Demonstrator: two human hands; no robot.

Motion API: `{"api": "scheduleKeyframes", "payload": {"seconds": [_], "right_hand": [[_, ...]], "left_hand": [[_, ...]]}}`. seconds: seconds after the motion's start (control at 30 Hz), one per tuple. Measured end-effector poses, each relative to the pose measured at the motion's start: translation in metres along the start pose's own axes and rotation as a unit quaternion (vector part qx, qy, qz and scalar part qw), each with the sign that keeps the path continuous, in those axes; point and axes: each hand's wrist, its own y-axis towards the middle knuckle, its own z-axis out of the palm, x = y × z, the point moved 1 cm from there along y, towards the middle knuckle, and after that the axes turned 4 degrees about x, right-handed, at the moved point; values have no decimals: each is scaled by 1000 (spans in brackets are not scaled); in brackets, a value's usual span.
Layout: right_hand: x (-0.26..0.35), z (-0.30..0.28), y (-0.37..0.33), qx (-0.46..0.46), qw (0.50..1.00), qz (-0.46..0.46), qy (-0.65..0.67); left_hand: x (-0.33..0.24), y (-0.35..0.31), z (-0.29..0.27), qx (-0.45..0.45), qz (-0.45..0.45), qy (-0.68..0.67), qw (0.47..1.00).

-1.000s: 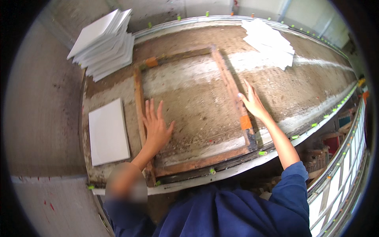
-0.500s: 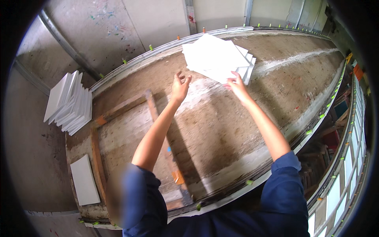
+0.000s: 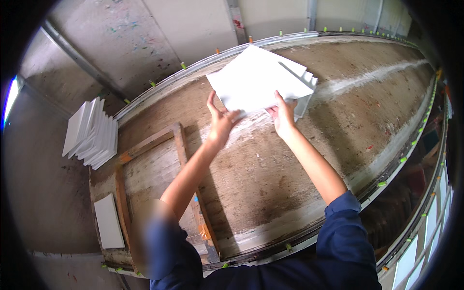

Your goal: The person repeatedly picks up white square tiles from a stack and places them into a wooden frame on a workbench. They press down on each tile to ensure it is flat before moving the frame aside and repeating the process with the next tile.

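A thin white board (image 3: 258,79) is held tilted over the brown, stained work surface (image 3: 270,183). My right hand (image 3: 284,118) grips its near edge, thumb on top and fingers beneath. At the near left corner, my left hand (image 3: 222,128) has its thumb and fingers curled about the board's edge. Several more white boards (image 3: 303,104) lie fanned out under and behind the held one, partly hidden by it.
At the far left leans a stack of white boards (image 3: 94,133). One white board (image 3: 109,222) lies near the left edge, beside a wooden frame (image 3: 181,150) with orange patches. Green and orange clips (image 3: 183,65) line the surface's rim. A rack with white panels (image 3: 425,237) stands at right.
Both hands have closed on the top white board. It has lifted and shifted toward me and slightly left, off the fanned boards. Earlier the left hand was empty beside the pile.
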Motion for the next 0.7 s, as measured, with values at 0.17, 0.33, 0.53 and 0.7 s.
{"api": "scheduleKeyframes", "payload": {"seconds": [0.17, 0.33, 0.53, 0.7], "right_hand": [[-14, 44, -48, 87, 995, 31, -37], [-46, 80, -99, 164, 970, 46, -174], [-114, 146, -166, 235, 947, 65, -209], [-175, 188, -228, 248, 938, 61, -235]], "left_hand": [[-18, -130, -60, 9, 19, 74, 997], [-44, -241, -187, -170, 73, 156, 970], [-66, -338, -333, -207, 121, 360, 902], [-64, -368, -406, -198, 96, 610, 761]]}}
